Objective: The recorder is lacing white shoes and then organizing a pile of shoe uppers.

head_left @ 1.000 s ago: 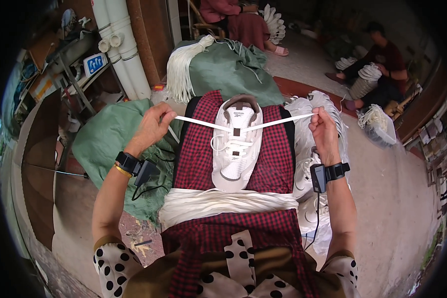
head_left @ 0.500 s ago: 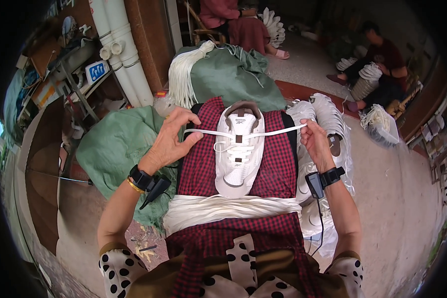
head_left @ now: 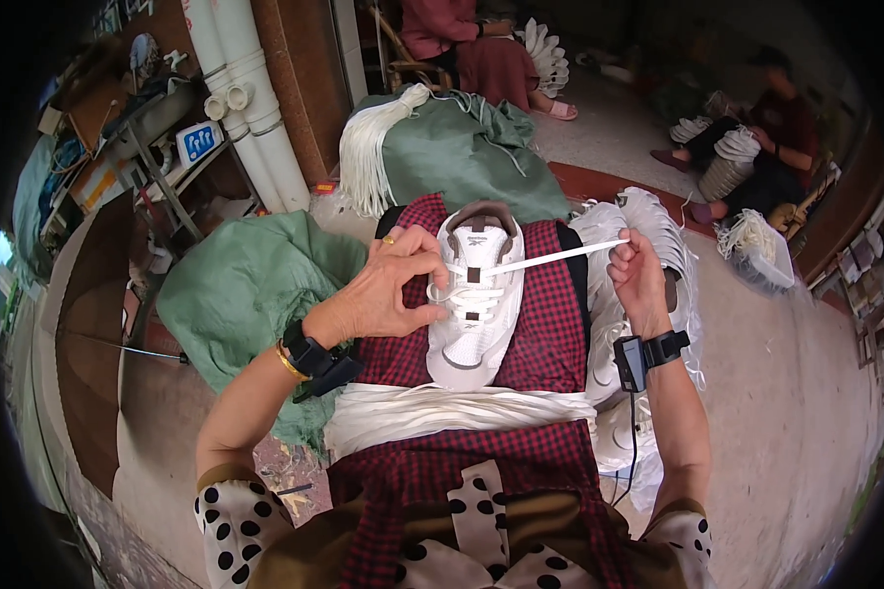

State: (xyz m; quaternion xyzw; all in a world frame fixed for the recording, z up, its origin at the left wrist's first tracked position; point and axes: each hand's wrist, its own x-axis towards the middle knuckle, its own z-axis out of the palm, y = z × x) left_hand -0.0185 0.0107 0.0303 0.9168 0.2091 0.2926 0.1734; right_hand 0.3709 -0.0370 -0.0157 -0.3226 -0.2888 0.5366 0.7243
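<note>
A white sneaker [head_left: 475, 294] with a brown collar lies on my lap, its toe toward me, on red-and-black checked cloth [head_left: 548, 344]. My right hand [head_left: 638, 278] is closed on a white shoelace [head_left: 560, 256] and pulls it taut to the right from the upper eyelets. At the shoe's left edge is my left hand [head_left: 388, 290], its thumb and forefinger apart beside the lacing. Whether those fingers touch a lace there is hard to see. White laces cross the tongue below a dark square tab.
A bundle of white laces [head_left: 462, 410] lies across my lap. Green sacks [head_left: 250, 280] stand left and ahead, one topped by hanging laces [head_left: 368, 157]. More white shoes [head_left: 648, 231] are stacked at my right. Two people sit farther back. White pipes [head_left: 255, 118] rise at left.
My left hand has let go of its lace end and moved right, to the shoe's side. My right hand has drawn its lace slightly farther right and up.
</note>
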